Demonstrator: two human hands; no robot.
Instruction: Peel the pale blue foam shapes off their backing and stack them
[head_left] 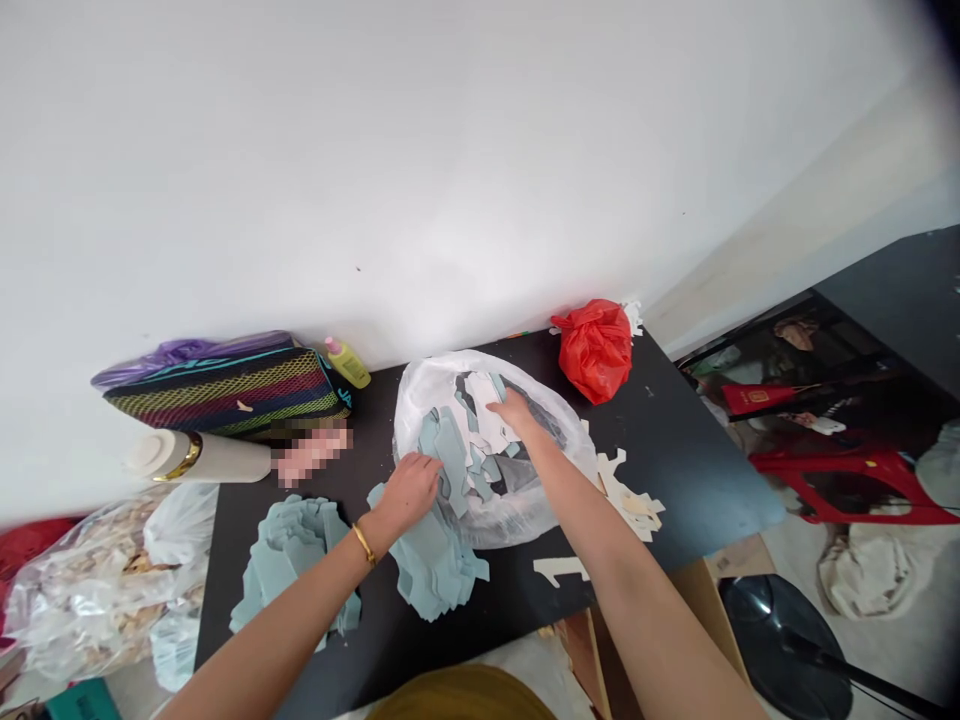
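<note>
A white translucent plastic bag [416,380] lies spread open on the black table, with loose white and blue-grey flat cut pieces [486,400] inside. Reaching into it, my right hand [514,412] has its fingers closed on one of these flat pieces. At the bag's near left side, my left hand [412,488] is closed at the edge of a blue-grey cut-out piece [448,455]. Under and beside that hand lies a stack of similar blue-grey pieces [439,570]. Another such pile [281,560] sits farther left, beyond my left forearm.
Cream cut pieces [630,500] lie right of the bag. Behind them is a tied red bag [596,350]. A white bottle [232,457], a striped mesh pouch [225,395] and a yellow bottle [349,365] line the table's back left. Filled clear bags [97,590] stand left of the table [697,450].
</note>
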